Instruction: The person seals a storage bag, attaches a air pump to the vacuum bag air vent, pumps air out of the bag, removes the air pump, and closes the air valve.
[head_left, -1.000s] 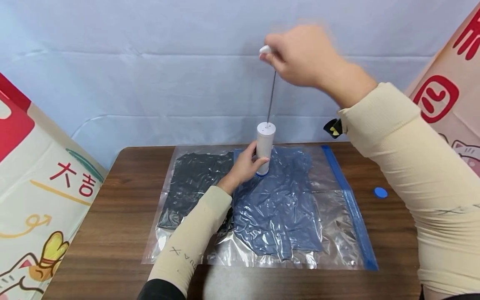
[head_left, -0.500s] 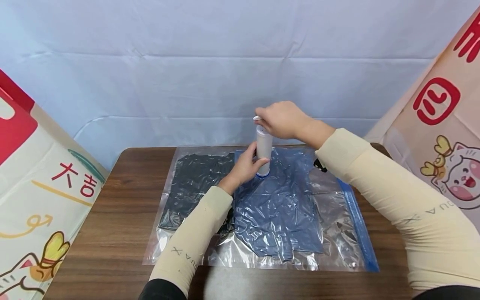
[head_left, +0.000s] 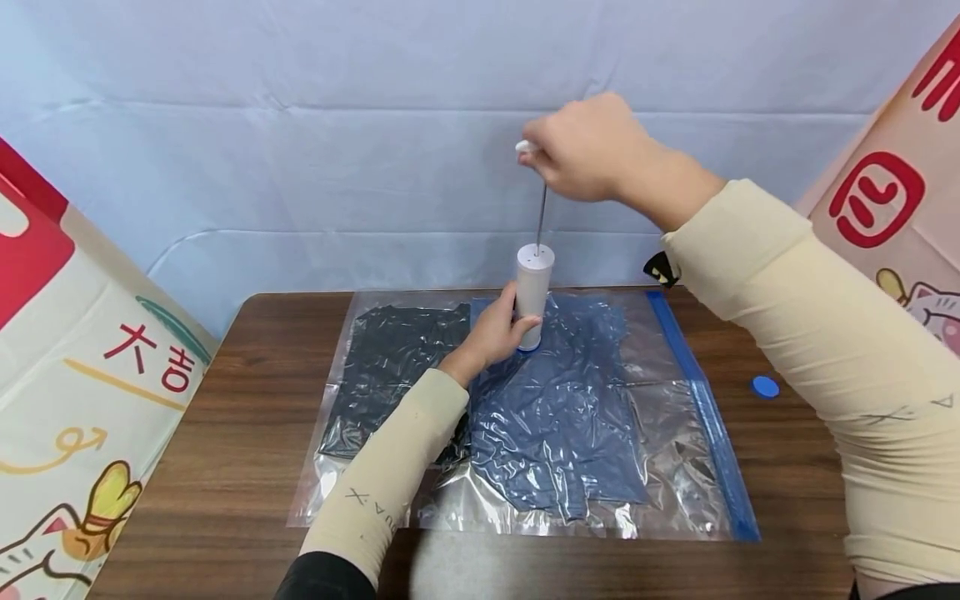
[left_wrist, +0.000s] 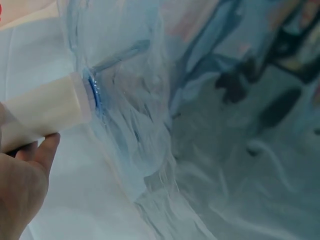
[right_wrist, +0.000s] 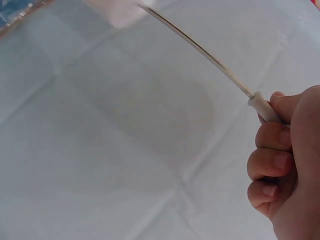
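A white hand pump (head_left: pixel 534 287) stands upright on a clear vacuum storage bag (head_left: pixel 675 450), its base at the blue valve (left_wrist: pixel 95 95). My left hand (head_left: pixel 495 329) grips the pump's barrel low down, thumb across its front. High above, my right hand (head_left: pixel 592 150) holds the pump's white handle (right_wrist: pixel 265 107), fingers curled round it. The thin metal rod (right_wrist: pixel 200 50) is drawn well out of the barrel's top. Inside the bag lie a dark folded garment (head_left: pixel 397 358) on the left and a blue one (head_left: pixel 555 417) on the right, under wrinkled film.
A blue round cap (head_left: pixel 765 387) lies on the brown wooden table (head_left: pixel 187 467), right of the bag. The bag's blue zip edge (head_left: pixel 705 417) runs along its right side. Behind the table hangs a pale cloth (head_left: pixel 337 167), with printed panels at both sides.
My right hand went down with the handle to the barrel's top, then came back up, drawing the rod out again. The left hand and the barrel stay nearly in place.
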